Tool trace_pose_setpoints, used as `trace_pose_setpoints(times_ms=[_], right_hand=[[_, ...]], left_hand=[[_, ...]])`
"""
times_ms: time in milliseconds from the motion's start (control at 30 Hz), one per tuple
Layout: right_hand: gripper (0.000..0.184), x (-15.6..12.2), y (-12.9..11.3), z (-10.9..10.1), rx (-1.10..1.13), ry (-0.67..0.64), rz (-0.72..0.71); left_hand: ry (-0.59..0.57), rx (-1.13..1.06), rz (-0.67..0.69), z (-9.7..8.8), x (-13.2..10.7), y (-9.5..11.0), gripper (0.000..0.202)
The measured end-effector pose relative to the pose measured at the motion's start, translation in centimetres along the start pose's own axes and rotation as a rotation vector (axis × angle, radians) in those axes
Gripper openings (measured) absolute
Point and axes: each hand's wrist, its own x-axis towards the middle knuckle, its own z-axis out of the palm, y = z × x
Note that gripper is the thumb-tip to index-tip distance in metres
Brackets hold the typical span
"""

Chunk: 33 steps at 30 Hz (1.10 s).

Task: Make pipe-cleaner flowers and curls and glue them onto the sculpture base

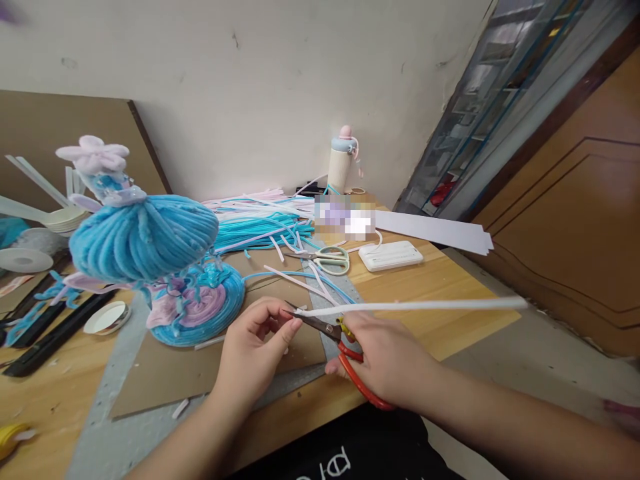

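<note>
The tabletop (453,293) looks like smooth wood with a soft sheen, grain showing by its right corner. Red scissors (329,329) over the front edge: slick, plasticky grips and dark, dullish metal blades. The white stem (425,306) there seems soft and matt. The big blue piece (145,240) is properly fuzzy, velvety pile all over. Brown board (170,373) near the front edge looks like matt cardboard. White box (393,256) toward the right edge is smooth plastic, slightly glossy.

Low in the centre of the frame we wear a black garment (383,440) bearing white, thin-lined markings (342,459) cut off by the bottom edge; our forearms (500,408) and hands (393,360) are bare.
</note>
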Motion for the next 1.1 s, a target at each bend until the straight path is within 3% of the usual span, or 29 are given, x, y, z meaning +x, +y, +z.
trace_pose_setpoints(times_ms=[133, 367, 567, 833, 1100], right_hand=[[0.045, 0.0, 0.0, 0.1, -0.024, 0.042, -0.043], [0.038, 0.0, 0.2, 0.3, 0.254, -0.069, -0.069], [0.039, 0.1, -0.2, 0.6, 0.305, -0.133, -0.074], [0.037, 0.0, -0.6, 0.8, 0.222, -0.080, -0.062], [0.041, 0.0, -0.2, 0.0, 0.227, -0.126, -0.064]], left_hand=[[-0.004, 0.016, 0.021, 0.0, -0.1, 0.1, 0.010], [0.056, 0.242, 0.170, 0.2, -0.4, -0.1, 0.008], [0.148, 0.378, 0.261, 0.1, -0.4, 0.0, 0.005], [0.123, 0.255, 0.124, 0.1, -0.4, 0.2, 0.011], [0.091, 0.034, -0.009, 0.3, -0.3, 1.3, 0.016]])
